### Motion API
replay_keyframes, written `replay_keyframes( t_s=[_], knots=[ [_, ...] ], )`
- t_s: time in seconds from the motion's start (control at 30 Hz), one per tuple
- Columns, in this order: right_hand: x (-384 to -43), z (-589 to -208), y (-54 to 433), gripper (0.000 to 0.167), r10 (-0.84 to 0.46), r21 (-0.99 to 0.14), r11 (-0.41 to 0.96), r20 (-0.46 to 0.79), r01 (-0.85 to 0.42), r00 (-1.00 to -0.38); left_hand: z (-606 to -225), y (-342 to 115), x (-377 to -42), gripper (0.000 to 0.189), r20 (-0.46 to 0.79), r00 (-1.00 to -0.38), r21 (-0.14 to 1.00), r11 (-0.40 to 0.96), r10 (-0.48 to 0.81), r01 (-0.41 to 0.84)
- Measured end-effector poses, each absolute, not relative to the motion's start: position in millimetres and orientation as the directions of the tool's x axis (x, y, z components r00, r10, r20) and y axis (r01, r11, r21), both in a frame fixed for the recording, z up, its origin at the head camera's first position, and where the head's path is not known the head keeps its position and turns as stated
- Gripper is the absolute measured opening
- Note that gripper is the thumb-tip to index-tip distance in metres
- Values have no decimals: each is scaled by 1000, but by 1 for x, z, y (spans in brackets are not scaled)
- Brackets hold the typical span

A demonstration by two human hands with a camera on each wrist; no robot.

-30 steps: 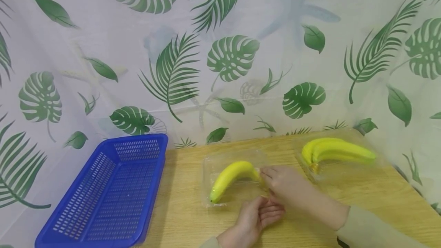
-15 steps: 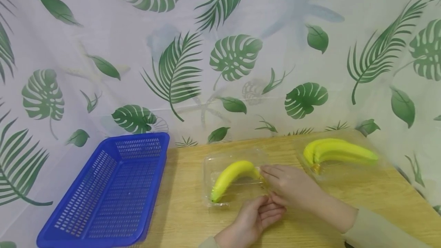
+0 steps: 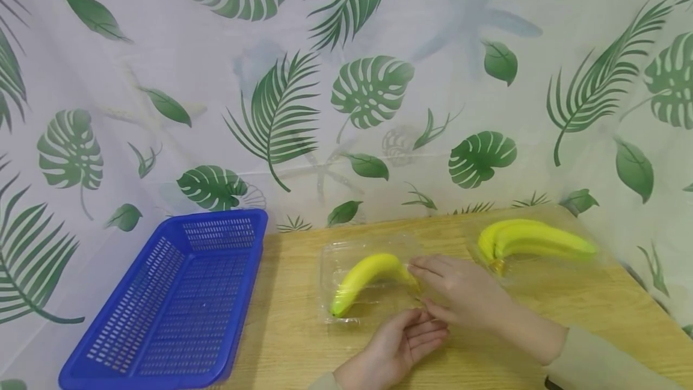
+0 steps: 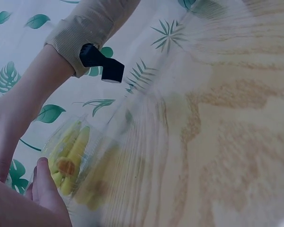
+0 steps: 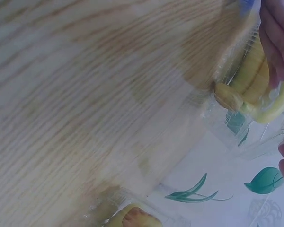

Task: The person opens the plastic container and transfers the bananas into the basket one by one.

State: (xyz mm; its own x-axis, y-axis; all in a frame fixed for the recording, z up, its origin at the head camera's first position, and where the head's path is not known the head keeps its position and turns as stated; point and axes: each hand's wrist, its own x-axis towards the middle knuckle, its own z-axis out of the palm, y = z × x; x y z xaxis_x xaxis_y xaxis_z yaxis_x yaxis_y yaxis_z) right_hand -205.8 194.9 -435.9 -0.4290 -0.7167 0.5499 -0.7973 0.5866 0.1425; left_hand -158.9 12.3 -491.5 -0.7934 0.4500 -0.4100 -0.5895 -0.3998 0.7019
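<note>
A single yellow banana [image 3: 368,278] lies inside a clear plastic box [image 3: 327,251] near the middle of the table in the head view. My right hand [image 3: 462,290] is at the box's right side, fingers extended over its edge by the banana's stem, thumb apart lower down. Below it, my left hand [image 3: 392,345] lies palm up at the front right corner, its fingers loosely straight and pointing right. In the right wrist view the banana's stem end [image 5: 228,97] shows under the fingers. The lid's edge is hard to make out.
A second clear box holding a bunch of bananas [image 3: 533,239] sits at the back right. To the left stands a blue perforated basket [image 3: 186,318]. Behind the wooden table [image 3: 292,318] hangs a leaf-patterned curtain [image 3: 373,29].
My right thumb and fingers have spread slightly apart at the box's right side. The left hand, box and banana stay nearly in place; the head view has shifted a little.
</note>
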Motion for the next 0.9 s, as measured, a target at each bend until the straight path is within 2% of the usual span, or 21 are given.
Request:
replay_keyframes(
  t_s=[0.53,0.73,0.9],
  knots=[
    [-211,-429,195,56,-709,128,566,579,-814,-402,-487,7,-159,49,-409,-768,666,-414,492,-620],
    [-212,-428,196,43,-706,123,555,592,-822,-389,-486,7,-159,50,-404,-764,660,-418,503,-624],
    [-213,-426,196,39,-699,117,554,603,-824,-384,-485,6,-158,50,-407,-762,653,-422,504,-628]
  ],
)
